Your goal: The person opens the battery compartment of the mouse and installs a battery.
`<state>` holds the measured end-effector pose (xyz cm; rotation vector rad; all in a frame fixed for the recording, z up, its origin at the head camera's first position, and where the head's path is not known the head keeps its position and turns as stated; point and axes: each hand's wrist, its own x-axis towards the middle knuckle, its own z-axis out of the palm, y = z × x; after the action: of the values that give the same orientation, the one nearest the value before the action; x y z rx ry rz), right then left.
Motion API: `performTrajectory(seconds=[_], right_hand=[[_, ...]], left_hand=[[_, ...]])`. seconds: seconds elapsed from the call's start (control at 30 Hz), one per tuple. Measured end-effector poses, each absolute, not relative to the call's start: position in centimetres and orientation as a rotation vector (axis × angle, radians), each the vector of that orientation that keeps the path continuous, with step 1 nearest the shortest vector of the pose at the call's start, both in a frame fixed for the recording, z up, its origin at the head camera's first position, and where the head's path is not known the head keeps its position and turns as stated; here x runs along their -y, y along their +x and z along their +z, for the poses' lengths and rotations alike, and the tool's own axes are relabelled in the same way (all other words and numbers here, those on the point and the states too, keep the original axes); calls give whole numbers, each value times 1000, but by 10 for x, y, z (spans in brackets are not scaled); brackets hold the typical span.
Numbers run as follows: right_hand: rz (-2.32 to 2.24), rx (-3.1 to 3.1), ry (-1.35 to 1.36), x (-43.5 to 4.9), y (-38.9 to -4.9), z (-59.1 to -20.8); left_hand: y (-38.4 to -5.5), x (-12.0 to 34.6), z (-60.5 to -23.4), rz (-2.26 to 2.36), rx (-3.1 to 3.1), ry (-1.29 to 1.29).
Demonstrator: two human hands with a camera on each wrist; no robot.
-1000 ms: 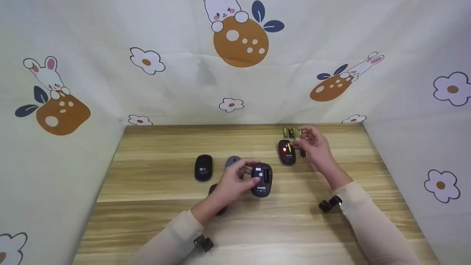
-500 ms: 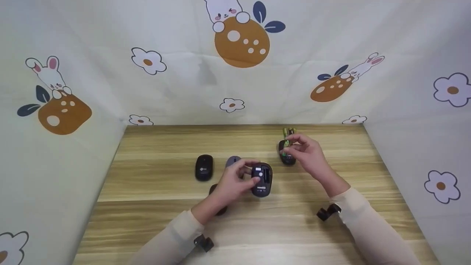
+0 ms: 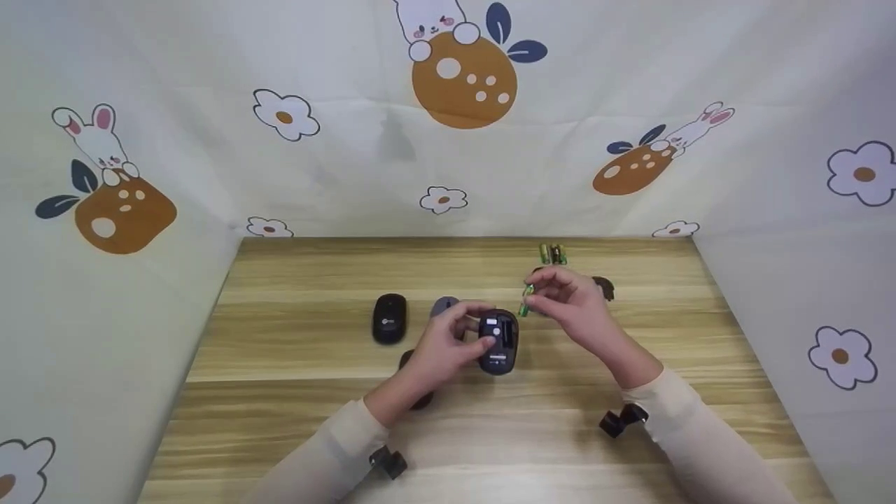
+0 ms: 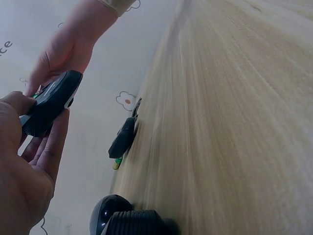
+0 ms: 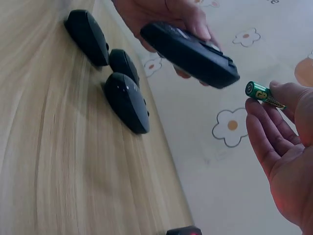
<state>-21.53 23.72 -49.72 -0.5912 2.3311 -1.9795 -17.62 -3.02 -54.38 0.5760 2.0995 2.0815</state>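
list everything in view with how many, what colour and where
held mouse: one, dark, underside up in the left hand
held battery: one, green, pinched in the right hand
loose batteries: at least two, green, far edge of table
black mouse: one, black, left of the others
grey mouse: one, grey, partly behind left hand
dark mouse: one, dark, partly under left wrist
far mouse: one, dark, mostly behind right hand in head view
small piece: one, dark, beside right hand
table: one, wood-grain, underneath
printed cloth: pale, surrounding table, sheet count unclear
wrist cameras: two, black, at cuffs
sleeves: two, cream, both arms
left hand: one, bare, centre
right hand: one, bare, right of centre
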Motion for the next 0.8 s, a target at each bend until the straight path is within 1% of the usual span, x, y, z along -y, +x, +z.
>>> performTrajectory(seconds=[0.27,0.43,0.8], right_hand=[[-1837,-2418,-798,-225,-201,-492],[-1732,-2489,-912,-223,-200,-492],[-1663,-2551,-1072,-218,-200,-497]], left_hand=[[-177,29,-547,2086,-2095,595],[-178,29,-547,2080,-2107,611],[-177,29,-547,2087,-2121,618]])
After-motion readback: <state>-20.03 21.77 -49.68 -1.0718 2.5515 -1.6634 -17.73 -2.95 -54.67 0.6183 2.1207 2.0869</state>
